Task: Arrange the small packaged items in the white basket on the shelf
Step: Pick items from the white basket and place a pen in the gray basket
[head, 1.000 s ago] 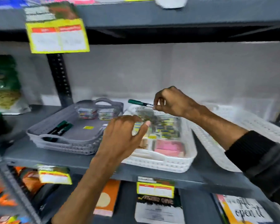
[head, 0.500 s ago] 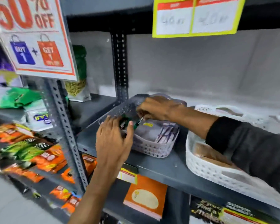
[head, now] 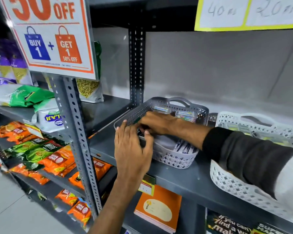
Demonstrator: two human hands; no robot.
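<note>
A grey basket (head: 200,112) stands on the grey shelf (head: 181,179). It holds small colourful packets (head: 186,115) at the back and a clear pack of dark pens (head: 184,147) at the front. My right hand (head: 156,124) reaches into its left end, fingers closed on a green pen (head: 137,120) that is mostly hidden. My left hand (head: 132,149) lies over the front-left corner, fingers on the rim and thumb inside. The white basket (head: 232,184) sits to the right under my dark sleeve, with yellow-green packets (head: 240,129) showing in it.
A perforated grey upright (head: 74,125) stands left of my arms, with a sale sign (head: 54,39) on it. Orange and green snack bags (head: 54,159) fill the left shelves. An orange notebook (head: 157,208) lies on the shelf below. Yellow price cards (head: 247,12) hang above.
My right hand has carried the green pen from over the white basket into the grey basket. My left hand has moved to the grey basket's front-left corner. The view has swung left.
</note>
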